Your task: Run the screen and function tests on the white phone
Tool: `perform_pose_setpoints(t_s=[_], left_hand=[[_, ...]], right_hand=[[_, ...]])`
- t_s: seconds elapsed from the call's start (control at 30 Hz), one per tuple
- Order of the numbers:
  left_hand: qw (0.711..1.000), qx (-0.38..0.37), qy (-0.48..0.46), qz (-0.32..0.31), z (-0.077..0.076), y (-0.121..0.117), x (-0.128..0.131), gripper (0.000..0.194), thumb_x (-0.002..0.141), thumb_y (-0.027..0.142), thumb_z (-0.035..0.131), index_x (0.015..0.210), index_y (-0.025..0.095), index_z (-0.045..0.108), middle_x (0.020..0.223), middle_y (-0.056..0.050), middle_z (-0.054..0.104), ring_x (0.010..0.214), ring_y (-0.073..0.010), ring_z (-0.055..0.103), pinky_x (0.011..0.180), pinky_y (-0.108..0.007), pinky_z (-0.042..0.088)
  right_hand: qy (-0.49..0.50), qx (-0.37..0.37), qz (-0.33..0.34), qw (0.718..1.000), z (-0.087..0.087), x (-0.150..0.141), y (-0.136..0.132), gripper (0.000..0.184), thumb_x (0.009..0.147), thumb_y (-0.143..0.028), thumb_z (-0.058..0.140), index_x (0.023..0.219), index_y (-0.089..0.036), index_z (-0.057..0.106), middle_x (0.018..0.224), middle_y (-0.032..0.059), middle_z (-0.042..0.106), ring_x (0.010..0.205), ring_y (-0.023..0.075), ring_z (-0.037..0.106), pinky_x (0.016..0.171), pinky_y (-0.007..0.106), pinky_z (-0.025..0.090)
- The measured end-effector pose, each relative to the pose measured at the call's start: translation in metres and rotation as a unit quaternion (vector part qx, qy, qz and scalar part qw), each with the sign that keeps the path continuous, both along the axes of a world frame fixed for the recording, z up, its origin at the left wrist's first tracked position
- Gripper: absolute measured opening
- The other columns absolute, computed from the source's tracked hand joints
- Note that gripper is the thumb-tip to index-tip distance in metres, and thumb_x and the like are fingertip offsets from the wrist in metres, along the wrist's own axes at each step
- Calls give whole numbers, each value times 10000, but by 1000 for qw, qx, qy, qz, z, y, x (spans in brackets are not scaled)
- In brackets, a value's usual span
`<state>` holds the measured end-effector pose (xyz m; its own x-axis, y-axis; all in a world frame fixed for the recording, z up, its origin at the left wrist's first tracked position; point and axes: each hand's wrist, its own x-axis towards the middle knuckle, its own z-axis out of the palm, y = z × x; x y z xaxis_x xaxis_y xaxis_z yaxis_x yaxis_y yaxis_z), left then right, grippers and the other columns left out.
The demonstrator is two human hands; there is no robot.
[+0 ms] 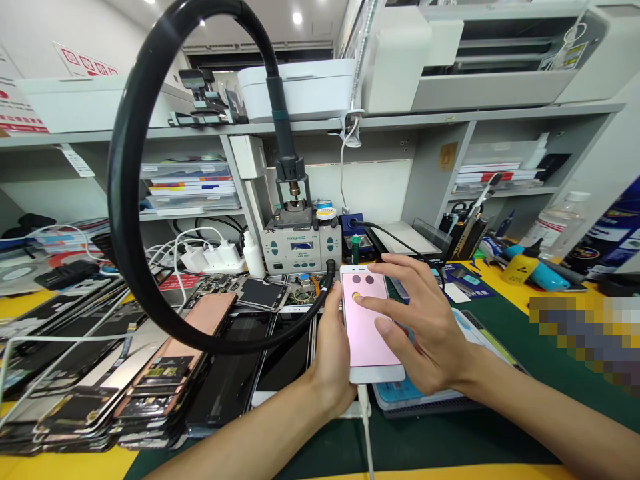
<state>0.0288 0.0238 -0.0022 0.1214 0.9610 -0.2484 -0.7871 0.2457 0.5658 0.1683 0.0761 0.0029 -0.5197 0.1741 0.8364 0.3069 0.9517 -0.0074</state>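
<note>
A white smartphone (370, 340) with a lit pink screen stands tilted up in front of me. My left hand (334, 347) is closed around its left side. On the screen are dark round spots near the top and a yellow spot below them. My right hand (425, 320) is spread over the right side of the phone, its index fingertip at the yellow spot. Another finger of that hand reaches the phone's top right corner. From the bottom edge hangs a white charging cable (367, 420), plugged in. Behind the hands lies a blue clear-covered case (420, 398).
Left of the phone lie stacks of phone screens and frames (165, 373). A thick black hose (125, 167) loops up from the hot air station (300, 247). A white power strip (220, 257) stands behind. At right are a yellow bottle (521, 265) and a clear bottle (557, 223).
</note>
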Motion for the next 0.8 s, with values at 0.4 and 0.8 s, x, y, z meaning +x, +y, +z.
perform_pose_setpoints(t_s=[0.4,0.8], left_hand=[[1000,-17,-8,8,0,3,0,612,950,599,485,1314,137,656,974,-131,754,876,-272,720,784,-324,531],[1000,13,-1,-26,-1,1,-1,617,953,628,451,1229,144,718,880,-124,762,801,-271,732,772,-348,541]], right_hand=[[40,19,-14,999,-2,0,2,244,834,-130,564,941,-122,783,1235,199,636,1250,394,522,997,629,456],[69,29,-31,997,1,0,5,254,843,-93,562,895,-94,810,1156,214,689,1192,391,573,971,610,476]])
